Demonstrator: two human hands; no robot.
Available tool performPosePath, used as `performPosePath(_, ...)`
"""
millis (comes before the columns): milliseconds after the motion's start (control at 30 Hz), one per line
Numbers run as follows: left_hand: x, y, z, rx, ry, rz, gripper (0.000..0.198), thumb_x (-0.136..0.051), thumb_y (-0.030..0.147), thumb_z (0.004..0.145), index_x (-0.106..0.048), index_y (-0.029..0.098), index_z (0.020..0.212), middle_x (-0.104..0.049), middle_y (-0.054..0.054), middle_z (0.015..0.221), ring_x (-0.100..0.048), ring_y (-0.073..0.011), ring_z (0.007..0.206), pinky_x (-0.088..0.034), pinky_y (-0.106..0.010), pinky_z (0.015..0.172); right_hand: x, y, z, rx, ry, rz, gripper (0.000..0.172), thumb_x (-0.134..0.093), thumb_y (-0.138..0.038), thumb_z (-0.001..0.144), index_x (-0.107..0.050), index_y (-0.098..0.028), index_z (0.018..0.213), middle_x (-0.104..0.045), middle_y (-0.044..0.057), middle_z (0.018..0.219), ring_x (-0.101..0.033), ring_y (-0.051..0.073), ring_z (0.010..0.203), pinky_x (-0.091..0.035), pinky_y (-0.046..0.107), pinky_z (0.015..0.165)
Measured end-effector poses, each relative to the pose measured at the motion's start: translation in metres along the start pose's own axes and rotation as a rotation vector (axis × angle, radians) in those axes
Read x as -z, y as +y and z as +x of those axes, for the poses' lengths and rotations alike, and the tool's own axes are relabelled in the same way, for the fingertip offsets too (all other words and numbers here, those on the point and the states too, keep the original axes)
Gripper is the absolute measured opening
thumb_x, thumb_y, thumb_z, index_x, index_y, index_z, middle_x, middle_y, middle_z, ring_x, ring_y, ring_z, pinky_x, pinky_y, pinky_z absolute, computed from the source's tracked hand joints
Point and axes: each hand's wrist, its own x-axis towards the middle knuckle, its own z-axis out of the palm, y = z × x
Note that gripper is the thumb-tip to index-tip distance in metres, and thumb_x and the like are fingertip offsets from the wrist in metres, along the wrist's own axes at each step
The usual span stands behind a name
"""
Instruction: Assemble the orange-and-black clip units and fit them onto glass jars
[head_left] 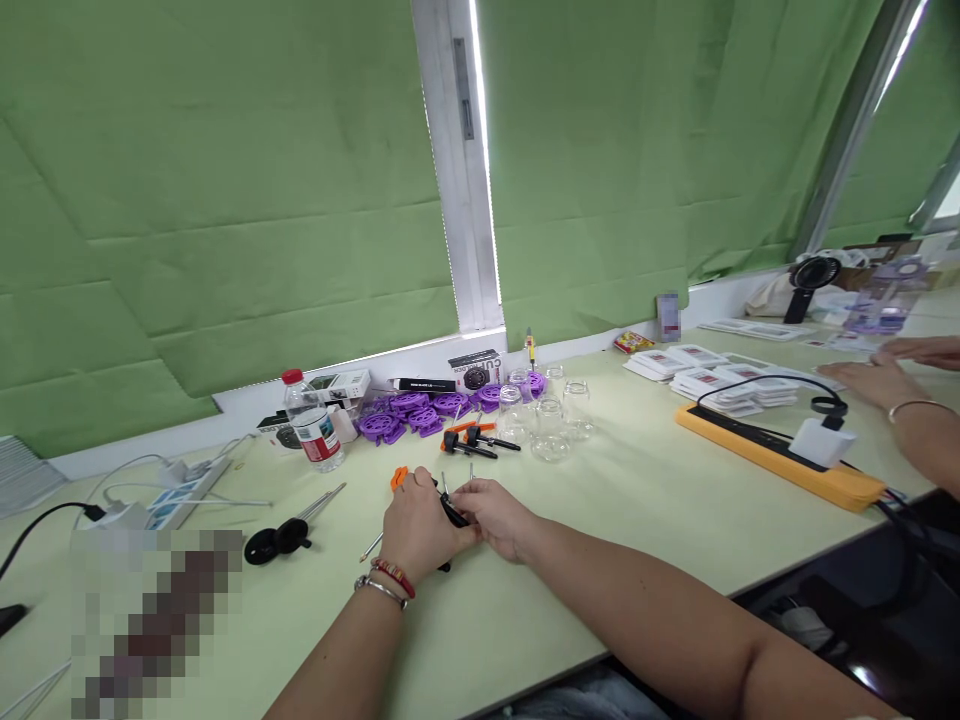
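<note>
Both my hands meet over the pale green table, near its middle. My left hand is closed around a black part with thin metal rods showing beside it. The fingers of my right hand pinch the same black part from the right. An orange piece shows at the top of my left hand. Just behind my hands lie black dropper-like parts and an orange strip. Several clear glass jars stand to their right. Black round parts with metal rods lie on the left.
Several purple plastic pieces lie by the wall, beside a red-capped bottle. An orange power strip and stacked white cards are on the right. Another person's hands reach in at the far right. A white power strip lies left.
</note>
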Motion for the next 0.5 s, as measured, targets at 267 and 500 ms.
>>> performPosePath(267,-0.0011,-0.0015,0.0003,-0.005,-0.007,0.012,0.057,-0.070,0.041,0.051,-0.040,0.019,0.095,-0.053,-0.009,0.099,-0.054,-0.0263,0.095,-0.042,-0.033,0.074,0.0005,-0.0008,-0.0008,-0.012,-0.051,0.035,0.007,-0.057,-0.007,0.065,-0.058,-0.013,0.069,-0.057,0.000,0.059,-0.054,0.012,0.053,-0.045,0.026,0.052)
performPosePath(500,0.0012,-0.0027,0.0008,-0.016,0.016,-0.005,0.060,-0.068,0.039,0.051,-0.039,0.017,0.100,-0.051,-0.010,0.099,-0.052,-0.0280,0.098,-0.042,-0.034,0.075,0.0047,-0.0026,-0.0055,-0.057,-0.229,-0.098,0.005,-0.060,-0.013,0.071,-0.059,-0.011,0.067,-0.060,0.003,0.054,-0.059,0.017,0.048,-0.052,0.036,0.055)
